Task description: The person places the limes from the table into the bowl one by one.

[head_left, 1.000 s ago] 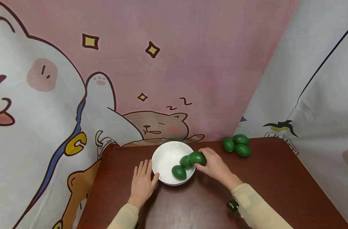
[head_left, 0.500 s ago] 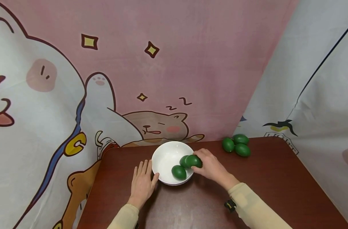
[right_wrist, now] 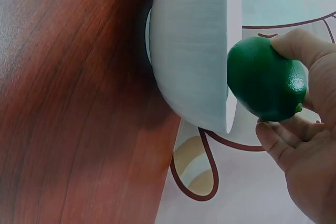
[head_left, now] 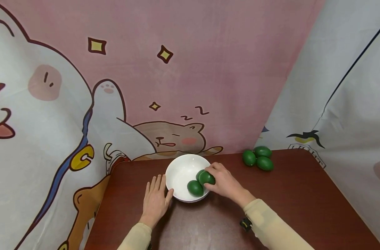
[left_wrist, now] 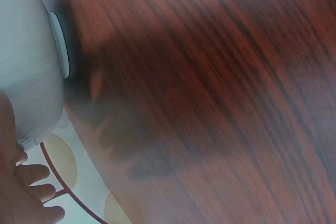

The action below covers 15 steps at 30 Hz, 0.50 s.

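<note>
The right hand (head_left: 222, 180) grasps the held green fruit (right_wrist: 265, 80), thumb on one side and fingers (right_wrist: 274, 142) on the other. The held green fruit sits between these fingertips at the near-right part of the bowl (head_left: 179, 172), which lies directly to their left. The left hand (head_left: 155, 201) is released: its fingers are extended, grip nothing, and lie at the bowl's opposite side; firm contact cannot be confirmed.

Possible faults and causes:

1. Collision: a near green fruit (head_left: 195, 188) and a half-hidden green fruit (head_left: 198, 174) lie in the bowl, just left of the right fingers. Release from too high could cause the held green fruit to strike them and bounce.

2. Roll-out: release directly above the rim could let the held green fruit fall outward onto the desk (head_left: 193, 225) below the right fingers.

3. Slip: the skin looks smooth and rounded; a slack or off-centre pinch could eject it early.

4. Bowl shift: knuckles pressing the rim could slide or tip the bowl. The flat left fingers may limit sliding, but probably not tipping.

5. Disturbance: three green fruits (head_left: 265, 163) rest beyond and right of the right fingers; a wide withdrawal could scatter them
</note>
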Available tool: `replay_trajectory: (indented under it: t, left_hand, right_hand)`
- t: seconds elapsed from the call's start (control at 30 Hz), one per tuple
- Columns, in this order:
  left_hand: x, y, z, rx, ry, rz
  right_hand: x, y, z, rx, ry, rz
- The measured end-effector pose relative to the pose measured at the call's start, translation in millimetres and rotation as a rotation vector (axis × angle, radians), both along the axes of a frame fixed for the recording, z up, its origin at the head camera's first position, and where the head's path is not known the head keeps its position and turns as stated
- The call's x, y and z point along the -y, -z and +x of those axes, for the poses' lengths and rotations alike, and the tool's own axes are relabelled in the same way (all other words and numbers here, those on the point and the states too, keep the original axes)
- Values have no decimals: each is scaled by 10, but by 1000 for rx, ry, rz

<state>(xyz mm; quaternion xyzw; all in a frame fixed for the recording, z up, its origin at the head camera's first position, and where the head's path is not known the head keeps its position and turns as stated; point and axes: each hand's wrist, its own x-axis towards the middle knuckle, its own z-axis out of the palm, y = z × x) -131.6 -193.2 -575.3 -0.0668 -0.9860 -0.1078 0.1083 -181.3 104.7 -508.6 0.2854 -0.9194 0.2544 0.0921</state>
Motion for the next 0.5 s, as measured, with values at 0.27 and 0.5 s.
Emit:
replay_trajectory:
  t: [0.27, 0.5]
  left_hand:
    - [7, 23, -2, -45, 8, 8]
    - [4, 15, -5, -49, 11, 4]
  right_hand:
    - [108, -25, 1, 51, 8, 20]
    - [192, -21, -19, 80, 22, 74]
